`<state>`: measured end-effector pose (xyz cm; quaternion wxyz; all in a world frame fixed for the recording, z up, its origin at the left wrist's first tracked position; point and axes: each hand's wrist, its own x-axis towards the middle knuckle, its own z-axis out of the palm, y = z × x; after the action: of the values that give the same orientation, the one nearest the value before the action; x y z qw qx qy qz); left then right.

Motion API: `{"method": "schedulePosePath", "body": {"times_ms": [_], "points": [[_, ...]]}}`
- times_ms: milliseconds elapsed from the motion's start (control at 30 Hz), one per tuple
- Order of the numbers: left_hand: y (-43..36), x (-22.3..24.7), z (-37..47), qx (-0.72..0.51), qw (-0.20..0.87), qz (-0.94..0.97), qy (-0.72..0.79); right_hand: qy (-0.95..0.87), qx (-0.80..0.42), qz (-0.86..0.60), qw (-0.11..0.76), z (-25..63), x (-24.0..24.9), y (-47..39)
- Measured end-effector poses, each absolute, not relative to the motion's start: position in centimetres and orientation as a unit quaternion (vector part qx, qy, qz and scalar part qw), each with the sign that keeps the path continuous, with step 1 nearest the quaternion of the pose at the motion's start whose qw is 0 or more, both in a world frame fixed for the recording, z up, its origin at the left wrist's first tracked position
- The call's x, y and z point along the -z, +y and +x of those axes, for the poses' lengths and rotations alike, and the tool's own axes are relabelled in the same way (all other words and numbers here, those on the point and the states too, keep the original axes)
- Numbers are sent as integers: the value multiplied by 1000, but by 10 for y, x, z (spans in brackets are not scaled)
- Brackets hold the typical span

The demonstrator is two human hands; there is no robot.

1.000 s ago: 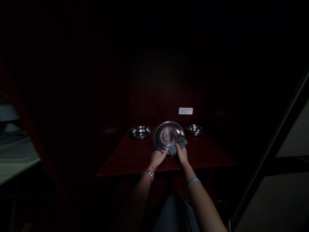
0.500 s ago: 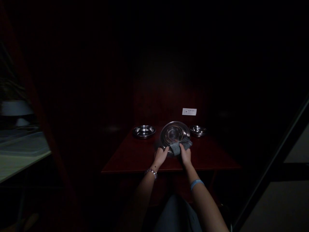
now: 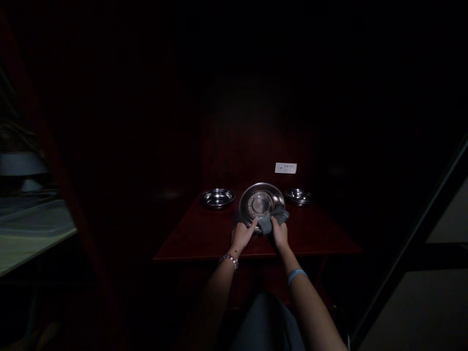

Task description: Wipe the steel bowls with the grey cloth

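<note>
A shiny steel bowl (image 3: 260, 202) is tilted up over the dark red table, its inside facing me. My left hand (image 3: 243, 236) is closed on its lower left rim, thumb on the inner side. In my right hand (image 3: 280, 234) is a grey cloth (image 3: 265, 224), pinched under the thumb at the bowl's lower right rim. Part of the cloth hangs over the bowl's lower edge; the fingers behind the rim are hidden.
Another steel bowl (image 3: 217, 198) sits at the back left of the red table (image 3: 204, 239). Smaller steel bowls (image 3: 298, 196), seemingly stacked, stand at the back right. A white socket panel (image 3: 285, 168) is on the wall. Far left is a pale table (image 3: 36, 248) with clear plastic containers.
The bowl has turned a little in my hands, its inside facing me more squarely. Both hands keep their grip, and the right hand with the cloth has shifted only slightly.
</note>
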<state>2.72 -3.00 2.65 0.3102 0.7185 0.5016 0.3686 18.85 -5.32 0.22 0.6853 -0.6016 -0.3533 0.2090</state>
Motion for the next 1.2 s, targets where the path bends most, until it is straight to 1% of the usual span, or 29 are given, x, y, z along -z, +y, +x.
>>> {"method": "schedulePosePath", "body": {"times_ms": [67, 167, 300, 400, 633, 767, 867, 1033, 1200], "points": [[-32, -27, 27, -346, 266, 750, 498, -352, -215, -590, 694, 188, -2, -54], [-32, -25, 29, -327, 237, 784, 472, -352, -228, -570, 707, 187, -2, -53], [-26, -18, 30, -299, 246, 792, 472, -368, -231, -573, 695, 186, -4, -55], [-20, -12, 29, -302, 256, 791, 466, -381, -228, -580, 682, 185, -5, -55], [-12, -8, 32, -381, 330, 751, 427, -399, -224, -572, 681, 183, -4, -55], [-9, -10, 35, -449, 370, 702, 411, -407, -234, -557, 685, 182, -4, -54], [-7, -10, 34, -493, 351, 676, 421, -407, -239, -558, 682, 182, -4, -54], [-6, -13, 29, -519, 321, 624, 488, -424, -233, -568, 666, 182, -3, -53], [-9, -13, 28, -548, 323, 612, 470, -432, -223, -583, 651, 183, -3, -54]]}}
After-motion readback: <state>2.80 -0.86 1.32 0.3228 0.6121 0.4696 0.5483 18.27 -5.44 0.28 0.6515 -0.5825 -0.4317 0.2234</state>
